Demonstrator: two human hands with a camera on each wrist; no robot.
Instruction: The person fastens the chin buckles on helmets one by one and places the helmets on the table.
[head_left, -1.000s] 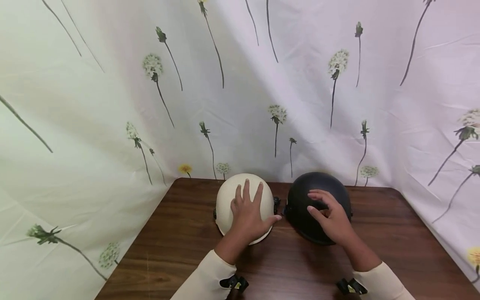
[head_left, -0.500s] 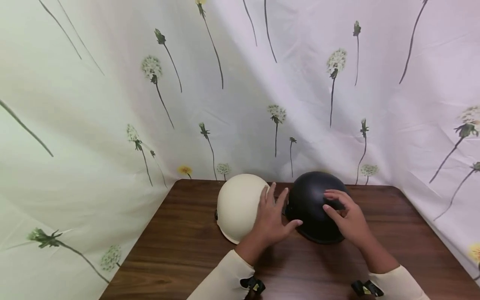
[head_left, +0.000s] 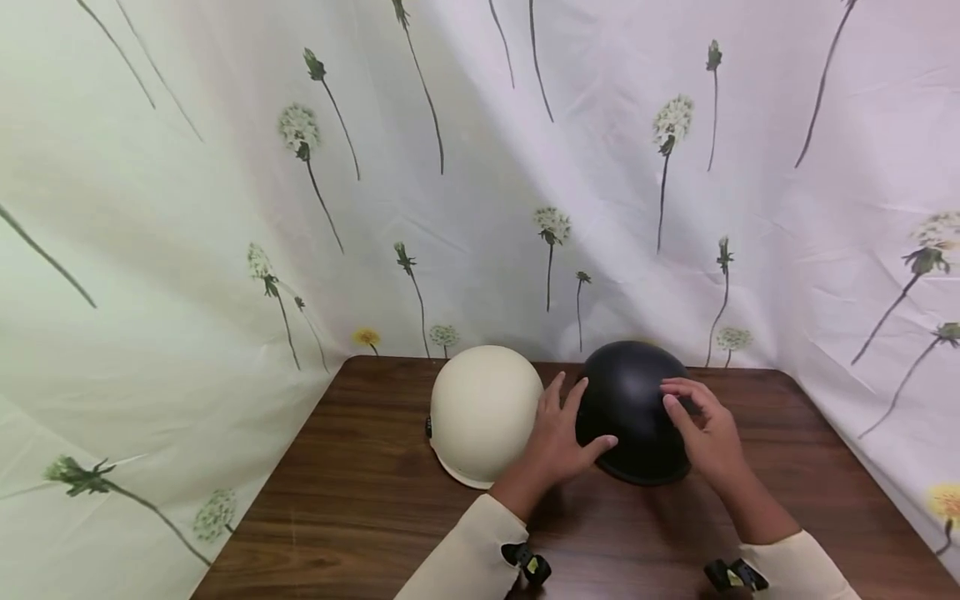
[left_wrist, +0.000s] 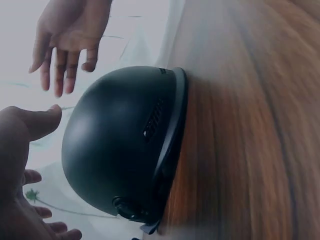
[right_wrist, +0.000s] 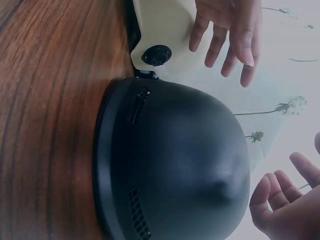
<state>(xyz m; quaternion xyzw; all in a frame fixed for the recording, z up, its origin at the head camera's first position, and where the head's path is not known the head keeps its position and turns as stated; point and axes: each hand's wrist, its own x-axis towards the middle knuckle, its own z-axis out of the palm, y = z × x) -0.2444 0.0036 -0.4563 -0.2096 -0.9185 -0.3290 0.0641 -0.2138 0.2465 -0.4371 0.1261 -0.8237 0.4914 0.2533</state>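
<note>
Two helmets stand side by side, domes up, at the back of the brown wooden table point(head_left: 360, 483). The left one is a cream helmet point(head_left: 483, 412); the right one is a black helmet point(head_left: 633, 408) with vents along its rim. My left hand point(head_left: 558, 437), fingers spread, is between the two, at the near left of the black helmet. On that helmet's other side is my right hand point(head_left: 705, 425), fingers bent and relaxed, holding nothing. In the right wrist view both hands are apart from the black dome, and a round black knob point(right_wrist: 156, 55) shows on the cream helmet.
A white cloth point(head_left: 480, 208) printed with dandelions hangs behind the table and down both sides. Each wrist, in a cream sleeve, wears a small black camera mount point(head_left: 528, 565).
My left hand has moved right, from over the cream helmet to the black helmet's near left side. My right hand has shifted right, toward the black helmet's right side. The helmets stay put.
</note>
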